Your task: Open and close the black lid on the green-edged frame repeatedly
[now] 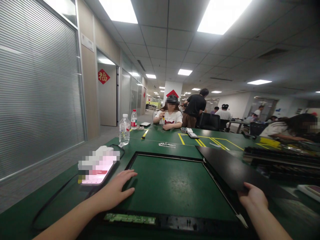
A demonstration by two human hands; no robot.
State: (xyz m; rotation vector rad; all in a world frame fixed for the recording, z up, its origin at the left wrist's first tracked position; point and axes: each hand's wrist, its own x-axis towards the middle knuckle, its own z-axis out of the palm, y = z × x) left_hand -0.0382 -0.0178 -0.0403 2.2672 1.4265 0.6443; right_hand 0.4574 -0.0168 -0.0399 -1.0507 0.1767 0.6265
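Note:
A black rectangular frame [172, 156] lies on the green tabletop, with bare green surface showing through its opening. Along its near side runs a green circuit board strip [130, 219]. My left hand [118, 185] rests over the frame's left side, fingers stretched and thumb apart, holding nothing. To the right, a flat dark panel [225, 170] slants beside the frame, its far corner near the frame's far right corner. My right hand [253, 198] grips the panel's near edge, thumb on top and the other fingers hidden underneath.
Left of the frame, a lit phone [97, 171] lies near a black cable [53, 196]. Two bottles, including a clear one [124, 130], stand beyond it. Dark long parts [275, 156] are stacked at right. A co-worker [171, 115] sits across the table.

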